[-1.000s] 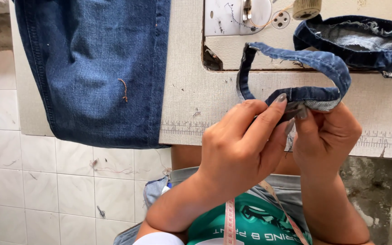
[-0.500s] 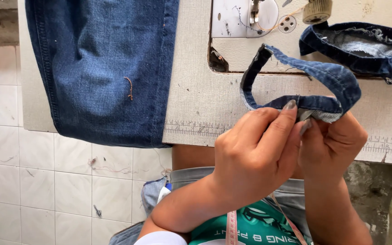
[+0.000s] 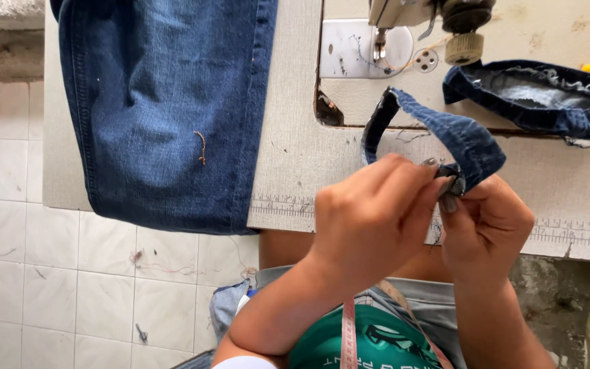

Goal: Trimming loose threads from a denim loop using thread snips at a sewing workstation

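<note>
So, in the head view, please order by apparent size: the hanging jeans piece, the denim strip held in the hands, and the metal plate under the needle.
1. Hanging jeans piece, by far the largest.
2. Denim strip, pinched by left hand and right hand.
3. Metal plate, smallest; it lies farther from the camera, so the gap is less sure.

The denim strip [image 3: 445, 130] is woven cloth – rough, matt, frayed at its edge. The jeans leg [image 3: 165, 109] is the same faded denim. The sewing table [image 3: 295, 137] looks matt and scuffed; the needle plate [image 3: 349, 48] is smooth, dull metal. The floor tiles [image 3: 49, 273] are slightly glossy.
</note>
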